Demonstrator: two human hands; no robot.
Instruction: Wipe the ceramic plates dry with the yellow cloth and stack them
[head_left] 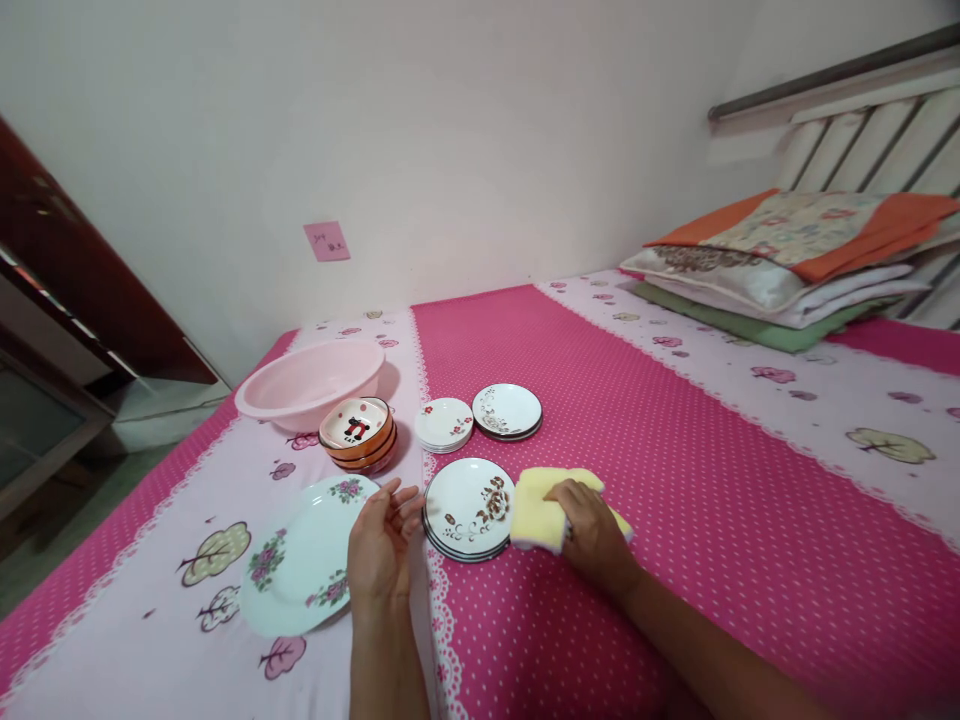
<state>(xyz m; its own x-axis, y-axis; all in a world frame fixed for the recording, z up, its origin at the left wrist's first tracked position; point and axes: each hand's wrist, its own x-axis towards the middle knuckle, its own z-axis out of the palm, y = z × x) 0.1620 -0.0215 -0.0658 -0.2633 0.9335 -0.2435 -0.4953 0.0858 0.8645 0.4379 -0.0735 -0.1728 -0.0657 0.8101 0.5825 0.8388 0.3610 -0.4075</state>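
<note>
My right hand (pixel 592 528) rests on a folded yellow cloth (pixel 541 508), fingers curled over it, beside a stack of white plates with a brown flower pattern (pixel 465 508). My left hand (pixel 382 545) hovers with fingers apart between that stack and a large oval plate with pink flowers (pixel 304 570), its fingertips close to the stack's left rim and holding nothing.
Farther back stand a stack of orange bowls (pixel 358 435), a pink plastic basin (pixel 307 382), a small stack of white saucers (pixel 444 424) and another plate stack (pixel 508 411). All lie on a pink bedsheet (pixel 675 500). Folded bedding (pixel 787 270) is piled at right.
</note>
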